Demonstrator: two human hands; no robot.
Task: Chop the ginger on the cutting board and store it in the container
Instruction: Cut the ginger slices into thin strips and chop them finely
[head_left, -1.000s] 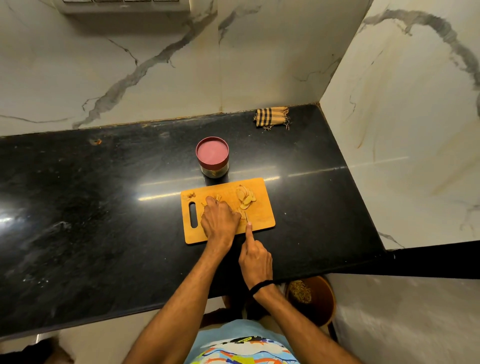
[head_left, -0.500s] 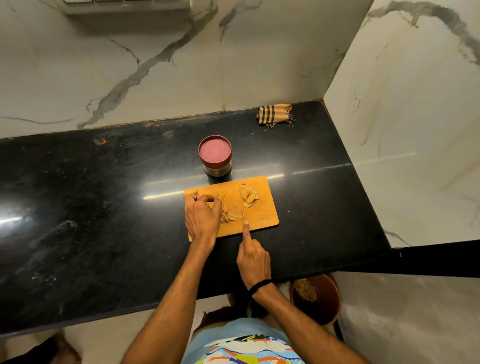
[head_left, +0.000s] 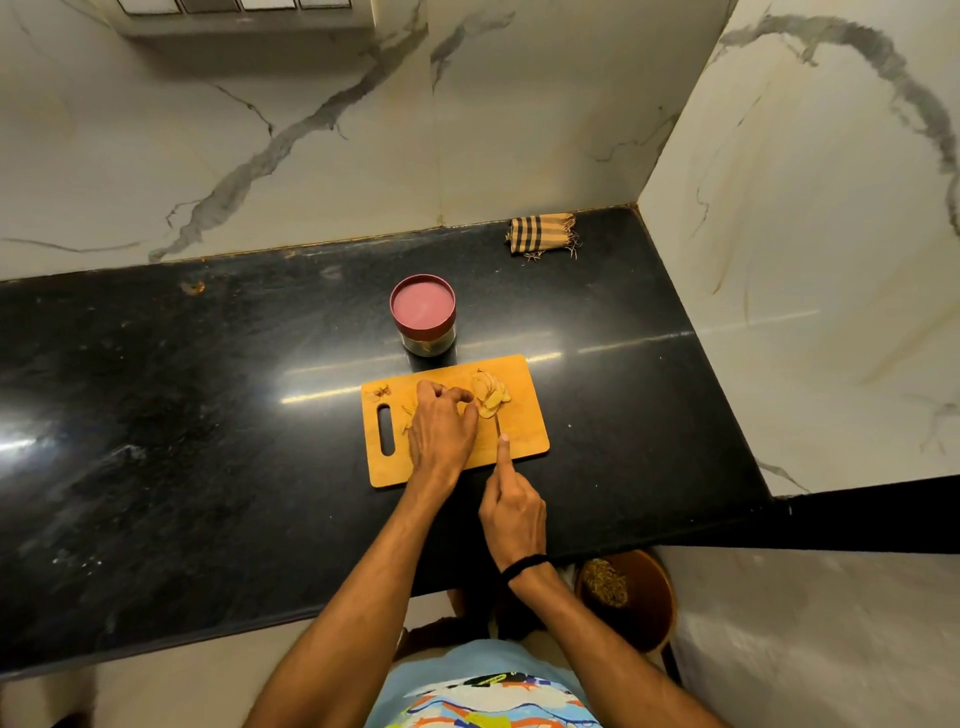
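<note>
An orange cutting board (head_left: 524, 431) lies on the black counter. A pile of pale ginger slices (head_left: 491, 397) sits on its far right part. My left hand (head_left: 441, 426) rests on the middle of the board, its curled fingertips holding ginger pieces just left of the pile. My right hand (head_left: 511, 512) grips a small knife (head_left: 497, 423), index finger stretched along the spine and the thin blade pointing at the pile. The handle is hidden in the fist. Behind the board stands a glass container with a red lid (head_left: 423, 312), closed.
Small peel scraps (head_left: 381, 392) lie at the board's far left corner near its handle slot. A striped folded cloth (head_left: 543, 235) sits in the back right corner by the marble walls. Below the counter's front edge stands a brown bin (head_left: 628, 597).
My left hand moved from the board's left side rightward to the ginger pile, covering the slices that lay in the middle. The knife hand stayed almost in place.
</note>
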